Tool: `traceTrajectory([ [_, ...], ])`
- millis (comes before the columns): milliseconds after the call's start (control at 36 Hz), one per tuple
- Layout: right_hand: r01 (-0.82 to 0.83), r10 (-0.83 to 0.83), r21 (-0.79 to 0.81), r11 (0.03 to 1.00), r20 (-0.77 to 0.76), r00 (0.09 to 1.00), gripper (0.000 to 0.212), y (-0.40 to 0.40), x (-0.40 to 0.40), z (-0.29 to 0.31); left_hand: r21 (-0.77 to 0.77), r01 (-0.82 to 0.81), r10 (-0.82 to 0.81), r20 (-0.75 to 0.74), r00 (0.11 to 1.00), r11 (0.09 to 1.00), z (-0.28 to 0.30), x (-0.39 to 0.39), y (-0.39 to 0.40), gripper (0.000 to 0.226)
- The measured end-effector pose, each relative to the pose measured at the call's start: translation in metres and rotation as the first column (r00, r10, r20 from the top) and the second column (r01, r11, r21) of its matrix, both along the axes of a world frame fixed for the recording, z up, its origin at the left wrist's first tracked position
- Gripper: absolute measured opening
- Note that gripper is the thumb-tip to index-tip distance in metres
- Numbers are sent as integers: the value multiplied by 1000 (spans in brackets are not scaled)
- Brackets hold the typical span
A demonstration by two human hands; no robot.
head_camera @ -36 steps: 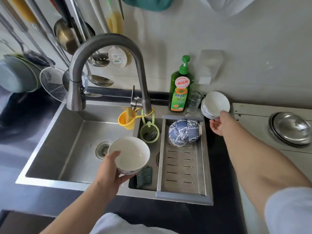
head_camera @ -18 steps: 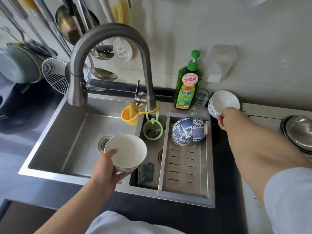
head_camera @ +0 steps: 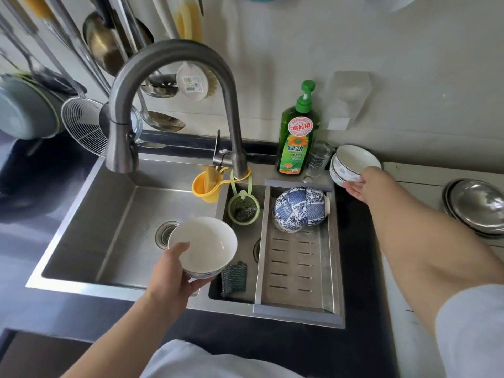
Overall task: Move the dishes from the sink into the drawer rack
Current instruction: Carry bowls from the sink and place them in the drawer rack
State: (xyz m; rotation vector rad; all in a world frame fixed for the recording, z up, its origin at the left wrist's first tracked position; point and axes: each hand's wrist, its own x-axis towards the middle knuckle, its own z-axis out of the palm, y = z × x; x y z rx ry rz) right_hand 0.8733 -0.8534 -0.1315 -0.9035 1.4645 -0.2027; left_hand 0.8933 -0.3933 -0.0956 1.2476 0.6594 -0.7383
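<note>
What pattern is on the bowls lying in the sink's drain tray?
The overturned bowls carry a blue-and-white patchwork pattern with bamboo-like leaves, seen in the head view.

A single head-worn wide-angle view looks steeply down and forward, close above the sink (head_camera: 90, 236) and counter (head_camera: 360, 268), both forearms reaching in from below.

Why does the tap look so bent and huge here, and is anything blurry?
Head view: the wide-angle lens bulges the faucet and curves the sink edges; soft daylight, mild glare on the steel bowls; hanging utensils at the left edge look smeared.
</note>
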Motion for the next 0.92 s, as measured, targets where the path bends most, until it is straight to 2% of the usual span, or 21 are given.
traceTrajectory([
  [111,149,-143,-75,986,86,986,32,11,-18,16,-1,8,-8,1,1000,1000,2,0,4,44],
  [194,236,-194,-168,957,232,953,39,42,-39,41,-22,9,-9,8,1000,1000,5,1,5,42],
  [278,365,-275,-200,909,369,888,22,74,-65,53,-41,9,-8,7,1000,999,5,3,7,43],
  [333,386,-286,-201,900,393,874,20,99,-82,52,-56,4,-4,-5,1000,998,5,4,8,45],
  [472,356,-293,-101,929,389,874,39,170,-114,22,-85,24,-25,-10,1000,996,6,1,13,48],
  [528,309,-280,-23,951,367,887,50,194,-124,12,-89,34,-35,-6,999,995,8,-2,15,47],
  [611,154,-182,103,983,399,899,49,224,-134,11,-100,44,-45,2,999,994,11,-6,22,45],
  [806,-219,164,62,974,477,864,27,273,-111,26,-114,-16,17,10,1000,993,19,-16,55,28],
  [917,-364,303,40,931,476,826,29,299,-85,25,-231,-99,107,22,994,968,18,-25,85,46],
])
